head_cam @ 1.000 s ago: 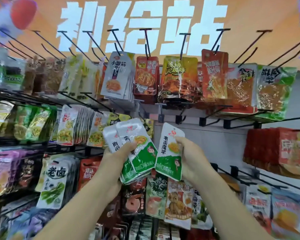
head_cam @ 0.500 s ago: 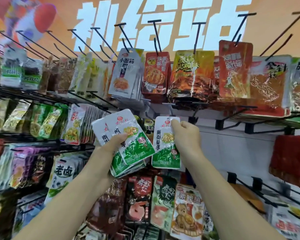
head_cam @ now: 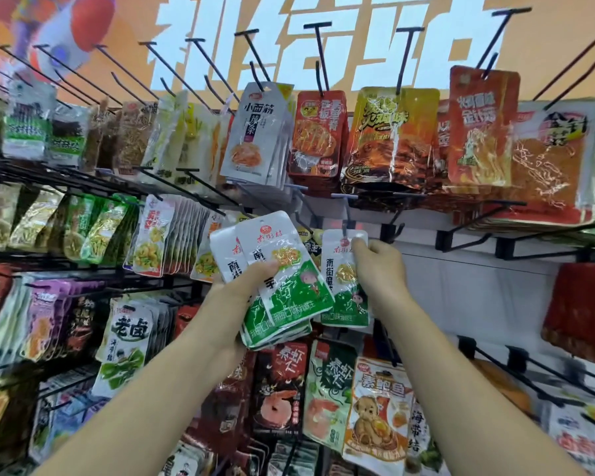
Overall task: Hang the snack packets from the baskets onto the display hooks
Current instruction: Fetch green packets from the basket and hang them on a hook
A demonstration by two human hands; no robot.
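— Several green-and-white snack packets (head_cam: pixel 282 297) fanned at frame centre, gripped in left hand (head_cam: pixel 241 293); single packet (head_cam: pixel 344 293) pinched at its top by right hand (head_cam: pixel 378 266), right at display hook (head_cam: pixel 347 214).
— Light, slick, floppy, likely; best held beside the punched hole.

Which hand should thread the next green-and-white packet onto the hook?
Right. The right hand pinches one green-and-white packet near its top, right at the tip of the hook. The left hand grips the stack of packets, lower and aside.
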